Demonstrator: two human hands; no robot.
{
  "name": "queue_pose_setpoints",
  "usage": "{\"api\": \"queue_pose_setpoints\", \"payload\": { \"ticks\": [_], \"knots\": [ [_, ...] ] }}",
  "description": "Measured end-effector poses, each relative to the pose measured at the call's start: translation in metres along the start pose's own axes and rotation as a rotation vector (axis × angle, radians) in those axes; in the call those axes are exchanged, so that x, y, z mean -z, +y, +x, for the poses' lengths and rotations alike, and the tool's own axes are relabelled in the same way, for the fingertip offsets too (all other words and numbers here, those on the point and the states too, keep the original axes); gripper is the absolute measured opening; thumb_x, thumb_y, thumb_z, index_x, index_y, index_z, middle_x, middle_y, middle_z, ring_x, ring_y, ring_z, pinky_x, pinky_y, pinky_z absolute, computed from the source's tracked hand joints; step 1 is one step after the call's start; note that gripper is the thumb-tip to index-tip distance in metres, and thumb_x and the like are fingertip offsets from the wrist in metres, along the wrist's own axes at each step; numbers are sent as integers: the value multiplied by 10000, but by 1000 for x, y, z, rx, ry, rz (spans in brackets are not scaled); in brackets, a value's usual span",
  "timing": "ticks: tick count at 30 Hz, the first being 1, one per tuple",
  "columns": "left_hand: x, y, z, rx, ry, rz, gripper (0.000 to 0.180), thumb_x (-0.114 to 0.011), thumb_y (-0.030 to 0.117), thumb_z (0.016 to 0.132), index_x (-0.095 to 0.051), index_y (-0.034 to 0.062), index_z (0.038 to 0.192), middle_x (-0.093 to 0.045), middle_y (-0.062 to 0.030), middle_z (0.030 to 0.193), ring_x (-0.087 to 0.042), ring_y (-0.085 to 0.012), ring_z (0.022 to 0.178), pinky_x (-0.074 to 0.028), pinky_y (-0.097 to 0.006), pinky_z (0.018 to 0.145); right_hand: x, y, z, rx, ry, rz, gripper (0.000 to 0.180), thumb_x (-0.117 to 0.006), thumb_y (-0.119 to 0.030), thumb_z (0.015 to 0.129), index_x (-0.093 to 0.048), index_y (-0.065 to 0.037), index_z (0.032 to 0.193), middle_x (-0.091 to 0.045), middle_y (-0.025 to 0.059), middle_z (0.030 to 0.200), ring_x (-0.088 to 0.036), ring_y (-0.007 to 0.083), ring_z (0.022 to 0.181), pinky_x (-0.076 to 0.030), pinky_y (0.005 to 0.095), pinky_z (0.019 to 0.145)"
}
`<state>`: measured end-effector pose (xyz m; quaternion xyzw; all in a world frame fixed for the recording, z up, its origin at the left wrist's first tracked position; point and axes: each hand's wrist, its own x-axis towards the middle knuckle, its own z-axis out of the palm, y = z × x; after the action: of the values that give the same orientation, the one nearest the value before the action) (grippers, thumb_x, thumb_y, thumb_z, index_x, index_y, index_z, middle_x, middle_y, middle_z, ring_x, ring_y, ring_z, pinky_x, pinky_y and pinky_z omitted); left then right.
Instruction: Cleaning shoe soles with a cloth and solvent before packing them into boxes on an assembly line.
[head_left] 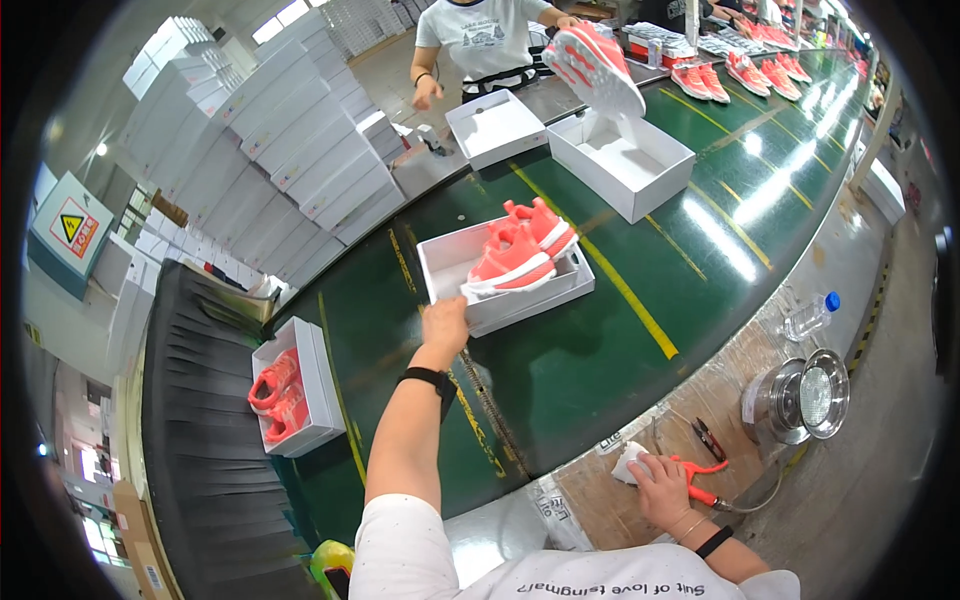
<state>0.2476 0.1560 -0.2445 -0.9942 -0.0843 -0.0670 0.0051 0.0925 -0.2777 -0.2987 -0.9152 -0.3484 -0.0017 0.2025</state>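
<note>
Coral shoes (515, 262): one pair, sat in white box (530, 309), mid green belt (570, 385).
My left hand (444, 327) held the box's near-left corner; my right hand (664, 494) covered a white wad (627, 464), grip unclear. Around: second boxed pair (284, 405) left, hand tool (708, 439) right, bottle (812, 317) farther right.

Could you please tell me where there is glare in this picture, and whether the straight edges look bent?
Head view: white glare streaks on the green belt, toward the upper right; head view: yes, the belt's edges bow, likely from the fisheye lens; head view: the left hand looks fairly sharp.
</note>
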Motion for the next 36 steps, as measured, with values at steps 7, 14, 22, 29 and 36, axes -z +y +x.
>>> {"api": "queue_pose_setpoints", "payload": {
  "ticks": [7,14,22,29,36],
  "knots": [
    [-27,55,31,14,125,-121,58,-549,72,752,-594,61,786,-642,-121,821,-608,-295,841,-453,-446,755,-3,-1,5,13,-9,6,461,-588,-104,700,-564,-150,1158,-512,75,1190,-480,279,1044,-362,436,827],
    [-31,62,34,63,147,-125,72,-527,63,770,-589,64,808,-634,-122,836,-590,-297,862,-455,-426,765,-5,4,6,49,-40,-15,458,-582,-105,702,-560,-122,1160,-503,109,1204,-471,311,1048,-350,459,841],
    [-16,55,23,115,-26,-111,177,-519,97,809,-613,96,959,-636,-75,980,-578,-209,981,-411,-435,828,-10,2,1,67,-85,-19,518,-587,-75,666,-536,-88,1181,-479,147,1222,-451,361,1042,-352,479,853],
    [-14,39,0,-22,200,-188,391,-628,157,778,-530,70,1147,-435,-155,1263,-338,-294,1267,-197,-575,1044,-6,0,0,10,-87,-28,528,-597,-81,672,-527,-98,1194,-469,141,1237,-441,359,1062,-343,482,881],
    [0,54,9,-220,319,-60,552,-687,216,743,-468,75,1230,-460,-146,1217,-379,-326,1218,-282,-511,1016,1,0,10,-4,-105,-1,538,-611,-77,678,-522,-129,1206,-479,112,1220,-443,323,1065,-350,466,873]
  ]
}}
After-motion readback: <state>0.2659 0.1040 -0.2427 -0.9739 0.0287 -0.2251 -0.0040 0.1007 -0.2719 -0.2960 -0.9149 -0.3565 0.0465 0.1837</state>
